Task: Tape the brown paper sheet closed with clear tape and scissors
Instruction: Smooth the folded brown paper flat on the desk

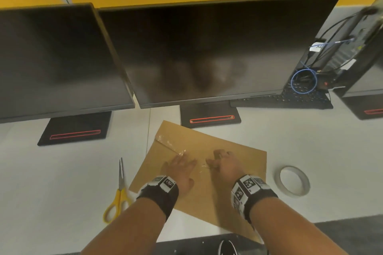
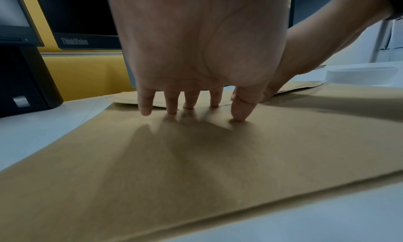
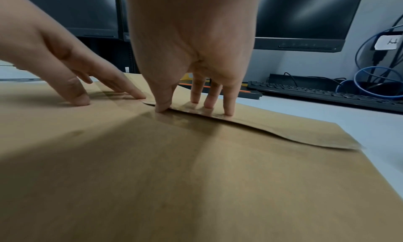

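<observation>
A brown paper sheet (image 1: pixel 234 161) lies folded on the white desk, its flap edge (image 3: pixel 283 131) running across the middle. A strip of clear tape (image 1: pixel 170 145) covers the flap edge on the left part. My left hand (image 1: pixel 182 166) presses its straight fingers (image 2: pixel 189 100) flat on the paper near the seam. My right hand (image 1: pixel 222 161) presses its fingertips (image 3: pixel 208 100) on the flap edge beside it, over shiny tape. Yellow-handled scissors (image 1: pixel 119 190) lie left of the sheet. The tape roll (image 1: pixel 293 181) lies on the right.
Two dark monitors (image 1: pixel 207 51) on black stands (image 1: pixel 210 117) stand just behind the sheet. A black keyboard (image 1: pixel 290 98), a blue cable coil (image 1: pixel 303 80) and a computer case (image 1: pixel 356 35) sit at the back right. The desk's front edge (image 1: pixel 342 219) is near my forearms.
</observation>
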Demonstrator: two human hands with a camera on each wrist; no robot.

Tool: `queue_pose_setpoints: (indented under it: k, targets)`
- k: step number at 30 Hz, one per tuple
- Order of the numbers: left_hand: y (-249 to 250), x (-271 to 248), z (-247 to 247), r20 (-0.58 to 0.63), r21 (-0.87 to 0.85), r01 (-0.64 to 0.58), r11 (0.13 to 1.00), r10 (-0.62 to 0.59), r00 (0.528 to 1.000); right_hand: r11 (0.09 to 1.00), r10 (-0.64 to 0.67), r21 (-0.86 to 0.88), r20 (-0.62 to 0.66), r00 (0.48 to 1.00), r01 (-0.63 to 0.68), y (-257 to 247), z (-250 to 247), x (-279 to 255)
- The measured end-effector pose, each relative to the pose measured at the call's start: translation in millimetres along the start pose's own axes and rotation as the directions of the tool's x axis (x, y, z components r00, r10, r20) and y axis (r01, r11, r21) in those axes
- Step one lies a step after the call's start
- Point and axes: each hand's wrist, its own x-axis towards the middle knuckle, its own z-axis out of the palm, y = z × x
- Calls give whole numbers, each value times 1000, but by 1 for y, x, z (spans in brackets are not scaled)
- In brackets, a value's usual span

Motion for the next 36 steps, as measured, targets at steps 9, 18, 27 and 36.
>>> queue_pose_setpoints:
  k: [9, 18, 27, 36]
  targets:
    - [-2, -8, 15, -143, -197, 261, 945, -291, 946, 994, -66, 85, -13, 998, 67, 11, -13, -6]
    - [-9, -6, 9, -77, -212, 435, 875, -459, 885, 978, -180, 106, 17, 984, 177, 27, -4, 15]
    - [22, 7, -2, -117, -170, 414, 894, -435, 893, 963, -269, 34, 46, 962, 267, 35, -9, 14]
    - [64, 32, 1, -105, -144, 90, 985, -106, 989, 968, -247, 75, 85, 965, 241, 38, -30, 2]
